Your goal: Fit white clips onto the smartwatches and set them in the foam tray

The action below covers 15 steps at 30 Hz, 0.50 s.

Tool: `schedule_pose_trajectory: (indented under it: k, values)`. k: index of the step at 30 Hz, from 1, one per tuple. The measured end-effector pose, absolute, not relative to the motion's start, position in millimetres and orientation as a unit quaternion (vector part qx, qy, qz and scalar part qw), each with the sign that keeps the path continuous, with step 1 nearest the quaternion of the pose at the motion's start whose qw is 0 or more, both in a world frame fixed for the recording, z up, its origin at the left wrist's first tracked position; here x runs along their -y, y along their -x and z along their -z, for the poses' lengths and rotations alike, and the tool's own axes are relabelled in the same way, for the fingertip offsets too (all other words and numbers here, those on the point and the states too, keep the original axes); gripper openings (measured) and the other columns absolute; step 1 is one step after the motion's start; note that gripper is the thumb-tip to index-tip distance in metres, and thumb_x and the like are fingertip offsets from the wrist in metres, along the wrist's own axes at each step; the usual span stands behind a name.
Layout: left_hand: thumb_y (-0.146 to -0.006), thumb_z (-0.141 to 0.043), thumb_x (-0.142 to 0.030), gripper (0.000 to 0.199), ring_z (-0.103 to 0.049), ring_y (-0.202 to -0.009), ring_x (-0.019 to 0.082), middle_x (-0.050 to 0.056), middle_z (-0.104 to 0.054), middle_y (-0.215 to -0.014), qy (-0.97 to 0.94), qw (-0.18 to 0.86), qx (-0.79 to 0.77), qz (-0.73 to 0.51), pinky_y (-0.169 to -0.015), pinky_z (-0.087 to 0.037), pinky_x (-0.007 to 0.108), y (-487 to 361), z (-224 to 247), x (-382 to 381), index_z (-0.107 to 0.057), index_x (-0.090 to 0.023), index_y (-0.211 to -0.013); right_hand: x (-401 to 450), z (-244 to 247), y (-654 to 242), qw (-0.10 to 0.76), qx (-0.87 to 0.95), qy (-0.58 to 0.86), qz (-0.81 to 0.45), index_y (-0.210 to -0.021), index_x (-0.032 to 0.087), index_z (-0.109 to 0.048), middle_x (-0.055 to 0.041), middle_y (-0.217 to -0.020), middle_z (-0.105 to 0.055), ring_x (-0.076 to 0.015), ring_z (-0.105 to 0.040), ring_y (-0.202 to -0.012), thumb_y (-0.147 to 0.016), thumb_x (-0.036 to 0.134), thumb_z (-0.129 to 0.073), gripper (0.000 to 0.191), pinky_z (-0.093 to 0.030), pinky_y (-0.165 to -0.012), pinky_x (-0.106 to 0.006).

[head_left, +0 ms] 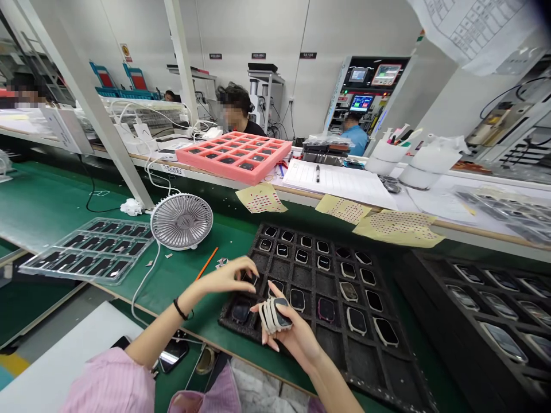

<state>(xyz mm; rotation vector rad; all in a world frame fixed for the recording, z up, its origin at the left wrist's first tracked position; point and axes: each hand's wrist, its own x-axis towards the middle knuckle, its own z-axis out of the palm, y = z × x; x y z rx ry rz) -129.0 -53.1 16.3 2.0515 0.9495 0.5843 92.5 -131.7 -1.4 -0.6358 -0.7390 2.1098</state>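
Pale, rounded-square watch bodies [272, 316] make up a short stack held above the near left part of the black foam tray [323, 282]. The right hand [299, 332] is clamped round that stack, its fingers wrapped over the sides. The left hand [230, 276], apart from it, reaches over the left edge of the tray, fingers bent around a dark watch body [250, 279] in a compartment; they hide too much to tell whether it is pinched or only touched.

Several units in one grip seem the weak point: if the pressure slackens or the stack tilts, one could slide out and hit the tray walls or the units beneath. Squeezing hard could rub one face against the next. A tug from the bent fingers might also catch a compartment wall.

Left of the tray, on the green tabletop [226, 232], lie an orange stick [207, 263] and a small fan [182, 222], whose cord could snag a sleeve [114, 381]; farther left is a clear tray [114, 279] of black parts. A second dark tray [413, 275] stands right of the foam one, and beyond it a pink foam tray [267, 172] rests on a shelf.
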Motion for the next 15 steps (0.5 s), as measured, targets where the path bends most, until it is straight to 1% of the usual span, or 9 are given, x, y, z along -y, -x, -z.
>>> schedule_pose_trajectory:
  k: [2,3,5,7,10,13,15]
  values:
    - [-0.085,-0.058,-0.041,0.026,-0.055,-0.091,0.020,0.007,-0.055,-0.103,-0.794,0.267,-0.499,-0.223,-0.075,-0.046,0.030,152.2,-8.3,37.1,-0.060,-0.018,-0.097,130.0,-2.8,-96.4,0.411,0.291,0.251,-0.827,-0.147,0.027,-0.019,-0.0087,-0.096,-0.069,-0.0179,-0.062,-0.052,-0.083,0.037,-0.054,0.073,-0.035,-0.040,-0.024]
    - [-0.085,-0.057,-0.039,0.024,-0.055,-0.092,0.022,0.008,-0.056,-0.102,-0.785,0.215,-0.548,-0.196,-0.078,-0.045,0.033,162.1,-4.2,31.0,-0.061,-0.018,-0.094,128.7,-5.2,-99.0,0.418,0.291,0.252,-0.823,-0.147,0.027,-0.019,-0.0086,-0.096,-0.069,-0.0179,-0.062,-0.053,-0.084,0.037,-0.054,0.073,-0.035,-0.040,-0.024]
    - [-0.082,-0.058,-0.034,0.019,-0.054,-0.093,0.026,0.010,-0.056,-0.101,-0.767,0.158,-0.601,-0.160,-0.080,-0.045,0.037,175.5,3.6,23.4,-0.062,-0.017,-0.089,125.9,-9.5,-104.1,0.429,0.288,0.256,-0.817,-0.147,0.028,-0.022,-0.0081,-0.094,-0.069,-0.0179,-0.062,-0.054,-0.085,0.036,-0.053,0.070,-0.035,-0.041,-0.024]
    - [-0.081,-0.058,-0.030,0.014,-0.053,-0.094,0.028,0.011,-0.057,-0.100,-0.759,0.147,-0.616,-0.152,-0.081,-0.044,0.039,179.9,9.9,20.3,-0.061,-0.016,-0.086,123.4,-12.5,-107.5,0.436,0.285,0.259,-0.813,-0.146,0.028,-0.024,-0.0077,-0.092,-0.069,-0.0180,-0.062,-0.054,-0.085,0.036,-0.054,0.069,-0.036,-0.041,-0.024]
    - [-0.079,-0.059,-0.023,0.006,-0.053,-0.093,0.027,0.010,-0.058,-0.096,-0.754,0.148,-0.619,-0.161,-0.082,-0.044,0.039,176.3,13.9,17.9,-0.059,-0.017,-0.078,121.4,-14.4,-108.7,0.445,0.282,0.257,-0.810,-0.147,0.028,-0.024,-0.0075,-0.089,-0.069,-0.0181,-0.060,-0.054,-0.084,0.037,-0.054,0.070,-0.036,-0.041,-0.025]
    - [-0.076,-0.061,-0.019,0.008,-0.055,-0.089,0.027,0.009,-0.060,-0.088,-0.744,0.154,-0.624,-0.181,-0.080,-0.045,0.038,169.4,10.6,16.4,-0.056,-0.017,-0.069,121.4,-15.0,-107.8,0.456,0.281,0.255,-0.805,-0.148,0.028,-0.021,-0.0074,-0.090,-0.069,-0.0183,-0.060,-0.055,-0.085,0.036,-0.053,0.071,-0.036,-0.042,-0.025]
    - [-0.078,-0.059,-0.020,0.009,-0.058,-0.082,0.024,0.007,-0.061,-0.079,-0.736,0.162,-0.628,-0.194,-0.075,-0.046,0.035,161.5,3.7,19.5,-0.056,-0.017,-0.070,121.8,-15.8,-106.7,0.468,0.278,0.258,-0.799,-0.148,0.029,-0.020,-0.0076,-0.093,-0.068,-0.0178,-0.061,-0.058,-0.087,0.035,-0.051,0.068,-0.038,-0.044,-0.026]
